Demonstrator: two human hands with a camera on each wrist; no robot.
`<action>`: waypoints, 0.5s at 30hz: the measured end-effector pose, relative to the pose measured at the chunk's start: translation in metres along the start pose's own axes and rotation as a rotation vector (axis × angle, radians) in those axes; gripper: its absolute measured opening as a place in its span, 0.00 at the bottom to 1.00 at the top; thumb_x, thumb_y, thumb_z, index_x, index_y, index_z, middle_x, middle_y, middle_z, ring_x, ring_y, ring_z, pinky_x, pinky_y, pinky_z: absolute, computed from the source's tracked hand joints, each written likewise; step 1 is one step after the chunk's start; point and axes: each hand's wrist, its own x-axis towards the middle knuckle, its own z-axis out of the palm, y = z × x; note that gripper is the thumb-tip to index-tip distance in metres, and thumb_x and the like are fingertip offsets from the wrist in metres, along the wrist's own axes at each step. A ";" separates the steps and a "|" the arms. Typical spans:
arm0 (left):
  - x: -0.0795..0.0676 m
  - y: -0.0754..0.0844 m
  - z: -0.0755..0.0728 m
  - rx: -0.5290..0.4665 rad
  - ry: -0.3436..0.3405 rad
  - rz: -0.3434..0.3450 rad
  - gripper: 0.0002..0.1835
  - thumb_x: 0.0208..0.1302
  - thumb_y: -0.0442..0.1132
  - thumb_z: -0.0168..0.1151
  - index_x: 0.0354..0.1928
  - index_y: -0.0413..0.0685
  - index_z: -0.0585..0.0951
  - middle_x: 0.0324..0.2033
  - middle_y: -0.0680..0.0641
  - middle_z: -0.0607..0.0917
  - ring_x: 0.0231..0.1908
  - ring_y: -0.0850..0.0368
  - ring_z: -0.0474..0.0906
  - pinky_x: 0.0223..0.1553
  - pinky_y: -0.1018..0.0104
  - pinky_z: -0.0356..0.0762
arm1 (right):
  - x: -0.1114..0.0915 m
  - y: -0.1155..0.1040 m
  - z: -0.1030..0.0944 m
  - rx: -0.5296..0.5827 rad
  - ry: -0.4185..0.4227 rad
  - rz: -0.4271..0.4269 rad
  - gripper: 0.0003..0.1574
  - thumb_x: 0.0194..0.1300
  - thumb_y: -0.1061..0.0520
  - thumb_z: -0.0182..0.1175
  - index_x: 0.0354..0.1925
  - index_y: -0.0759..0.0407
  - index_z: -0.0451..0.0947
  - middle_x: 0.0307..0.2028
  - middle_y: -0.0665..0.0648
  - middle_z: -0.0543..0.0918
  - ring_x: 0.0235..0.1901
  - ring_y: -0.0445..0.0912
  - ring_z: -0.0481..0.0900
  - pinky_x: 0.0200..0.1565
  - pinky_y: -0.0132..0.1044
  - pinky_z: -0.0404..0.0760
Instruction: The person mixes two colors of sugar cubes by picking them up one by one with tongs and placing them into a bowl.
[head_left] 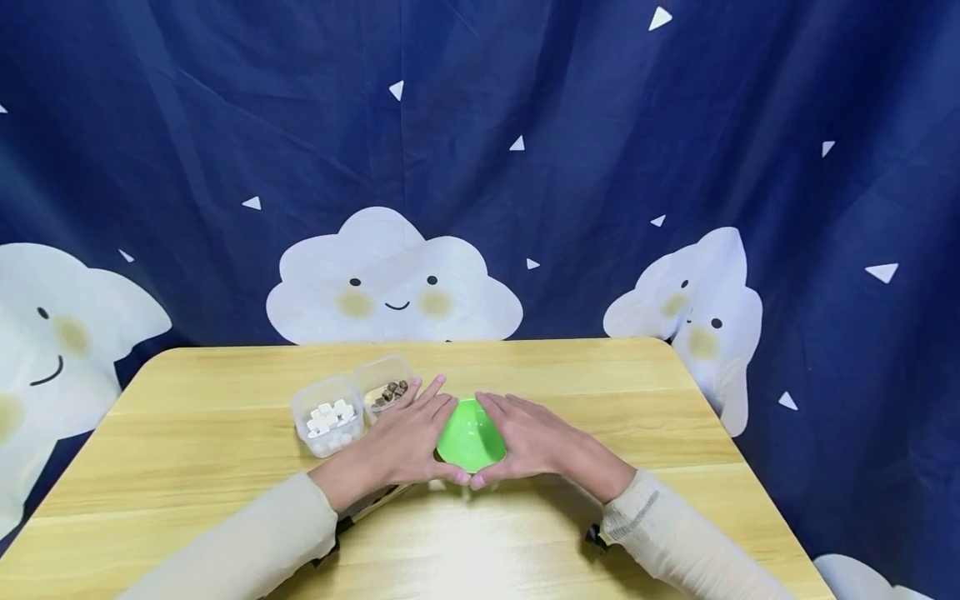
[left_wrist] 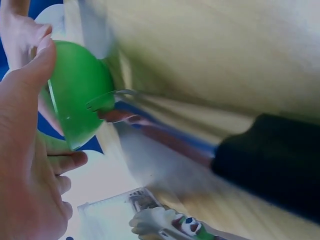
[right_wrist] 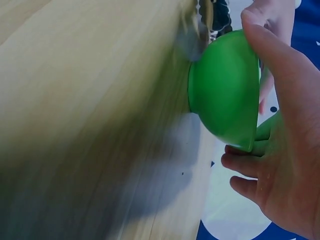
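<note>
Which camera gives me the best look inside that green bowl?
The head view: it looks down into the green bowl, between the left hand and the right hand. Both wrist views show its outside, side-on, not its interior.

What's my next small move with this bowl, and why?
Probably settle the green bowl gently down: the left hand and right hand hold it upright from opposite sides, and it touches or barely clears the table; I can't tell which.

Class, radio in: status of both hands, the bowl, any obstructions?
Left hand, right hand: holding green bowl from both sides. Bowl upright, visible inside empty. Two clear containers near left hand; nothing seen blocking.
</note>
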 end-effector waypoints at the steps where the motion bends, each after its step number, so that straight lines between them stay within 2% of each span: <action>1: 0.000 -0.001 0.000 -0.005 -0.005 0.003 0.65 0.52 0.86 0.53 0.75 0.37 0.66 0.74 0.39 0.72 0.82 0.39 0.49 0.81 0.38 0.45 | 0.000 0.000 0.000 -0.004 0.001 -0.001 0.84 0.49 0.09 0.57 0.82 0.63 0.47 0.78 0.67 0.62 0.77 0.58 0.65 0.77 0.50 0.64; 7: -0.002 -0.002 -0.006 -0.033 -0.037 0.011 0.64 0.52 0.83 0.59 0.75 0.37 0.66 0.74 0.39 0.71 0.82 0.39 0.49 0.81 0.38 0.43 | 0.002 -0.002 0.001 -0.008 0.009 -0.007 0.84 0.48 0.10 0.59 0.81 0.64 0.49 0.77 0.65 0.66 0.75 0.56 0.69 0.74 0.49 0.71; 15: 0.001 -0.001 -0.007 -0.044 -0.039 0.014 0.64 0.51 0.81 0.61 0.75 0.35 0.66 0.73 0.38 0.72 0.82 0.37 0.50 0.80 0.37 0.45 | 0.004 -0.002 -0.001 -0.028 0.033 -0.022 0.85 0.46 0.10 0.62 0.79 0.66 0.52 0.71 0.62 0.74 0.68 0.51 0.75 0.70 0.46 0.76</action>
